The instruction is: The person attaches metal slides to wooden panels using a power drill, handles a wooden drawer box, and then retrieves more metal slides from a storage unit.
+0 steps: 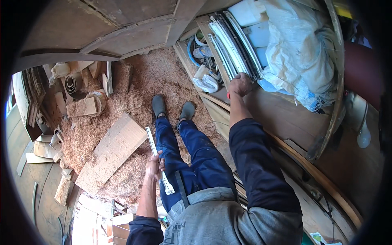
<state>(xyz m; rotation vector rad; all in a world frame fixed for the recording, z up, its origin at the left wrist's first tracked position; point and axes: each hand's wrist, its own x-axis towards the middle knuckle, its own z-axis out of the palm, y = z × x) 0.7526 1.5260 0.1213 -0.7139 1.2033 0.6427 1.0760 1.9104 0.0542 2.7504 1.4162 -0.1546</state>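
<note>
A white metal drawer slide (151,139), long and narrow with holes along it, is gripped in my left hand (154,166) in front of my left thigh. It slants from upper left to lower right. My right hand (241,84) reaches out to a shelf at the upper right, its fingers curled at the near ends of a row of drawer slides (230,43). These are white and black and lie side by side. Its fingers seem closed on the end of one slide, though the fingertips are partly hidden.
Wood shavings (139,81) cover the floor around my feet. A wide wooden board (112,151) lies on them at left, near wood offcuts (81,107). A white woven sack (298,49) fills the shelf's right side. A plastic bag (206,83) sits left of the slides.
</note>
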